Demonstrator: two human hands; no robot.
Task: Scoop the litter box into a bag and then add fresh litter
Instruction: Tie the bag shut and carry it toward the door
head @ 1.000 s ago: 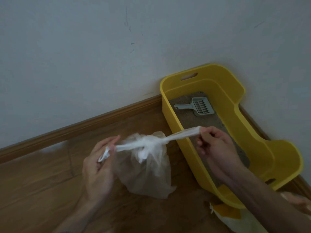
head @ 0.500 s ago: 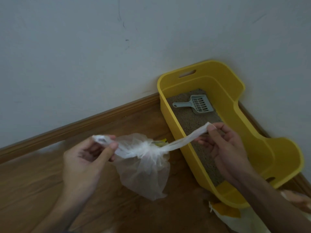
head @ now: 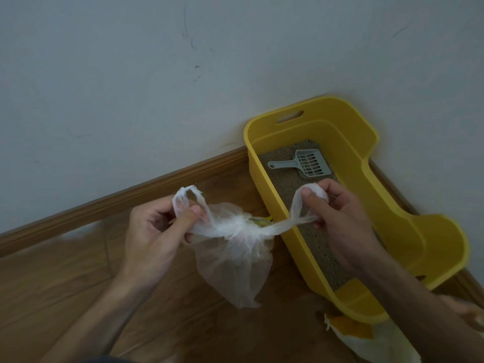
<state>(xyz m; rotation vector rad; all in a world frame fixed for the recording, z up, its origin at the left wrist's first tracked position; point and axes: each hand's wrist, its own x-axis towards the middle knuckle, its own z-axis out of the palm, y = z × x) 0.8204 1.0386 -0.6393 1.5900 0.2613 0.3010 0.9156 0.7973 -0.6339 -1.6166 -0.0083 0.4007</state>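
Note:
A thin translucent plastic bag [head: 235, 268] hangs over the wooden floor, its neck gathered into a knot. My left hand [head: 154, 231] pinches the bag's left handle loop, and my right hand [head: 337, 218] grips the right handle loop over the litter box. The yellow litter box [head: 408, 231] stands in the wall corner with brown-grey litter [head: 290, 184] in its bottom. A grey slotted scoop [head: 303, 163] lies on the litter at the far end, touched by neither hand.
White walls and a wooden skirting board [head: 125, 203] bound the corner. A white and yellow sack [head: 366, 339] lies on the floor by the box's near end, partly under my right forearm. Wooden floor [head: 52, 297] stretches to the left.
Both hands have shifted their grip on the bag's handles: the taut strands have slackened into loops. The hands came slightly closer together; the bag still hangs between them.

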